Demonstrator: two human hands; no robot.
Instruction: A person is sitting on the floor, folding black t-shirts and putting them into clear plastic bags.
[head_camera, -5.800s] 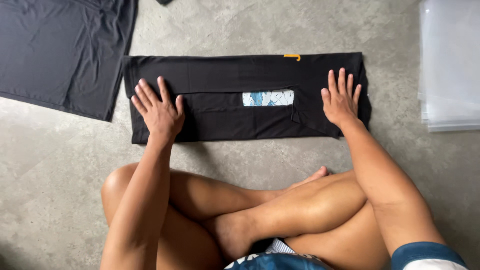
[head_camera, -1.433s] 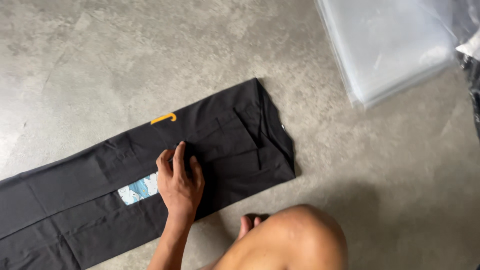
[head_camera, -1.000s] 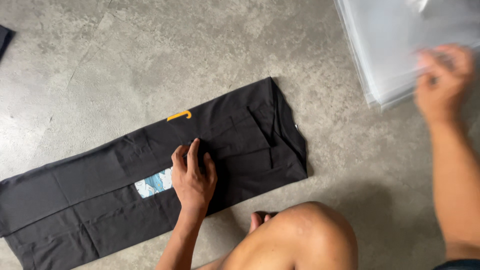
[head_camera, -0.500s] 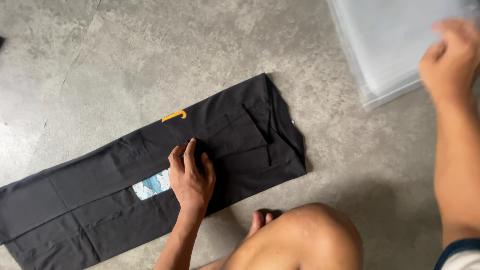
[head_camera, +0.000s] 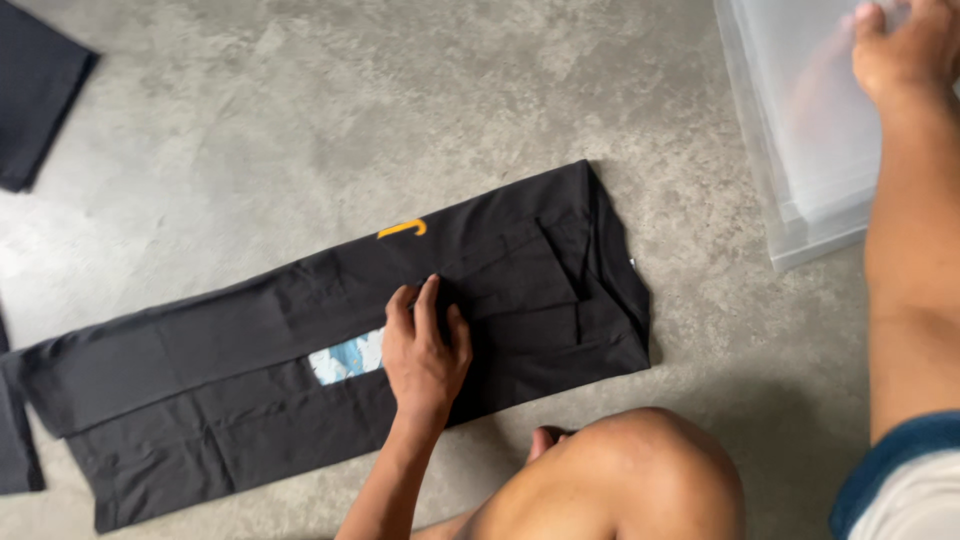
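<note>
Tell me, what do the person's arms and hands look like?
Both hands are bare, with no gloves, rings or watch. The left hand has a bare forearm. The right hand has a bare arm up to a short white sleeve with a blue band.

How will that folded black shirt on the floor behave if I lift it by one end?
The black shirt would probably sag and unfold: it is thin cloth, lying flat in loose folds. It looks light. The left hand pressing it flat suggests the folds may shift on the smooth concrete floor.
</note>
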